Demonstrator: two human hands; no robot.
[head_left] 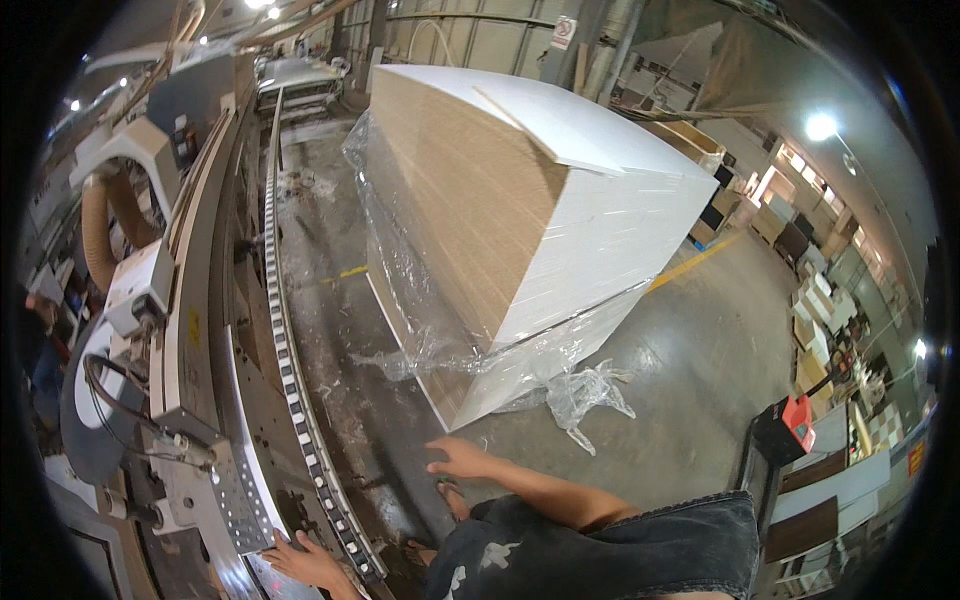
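My left hand [305, 563] lies at the near end of a long white strip [250, 435] on the machine at the left. Its fingers are spread over the strip's end and the metal bed beside a perforated plate [240, 505]. Out in front of my body, my right hand [464, 459] hangs in the air with its fingers apart and nothing in them. The closest thing to it is the bottom corner of a tall stack of white-faced boards [610, 245] with brown edges. Clear plastic wrap [590, 395] hangs loosely around the stack's lower part.
A roller track [290, 385] runs along the machine's side. Thick tan hoses [100, 235] rise from a white machine housing [140, 285]. To my right stands a red and black device [785, 430], with board pieces [830, 490] beyond. A yellow line [695, 262] crosses the floor.
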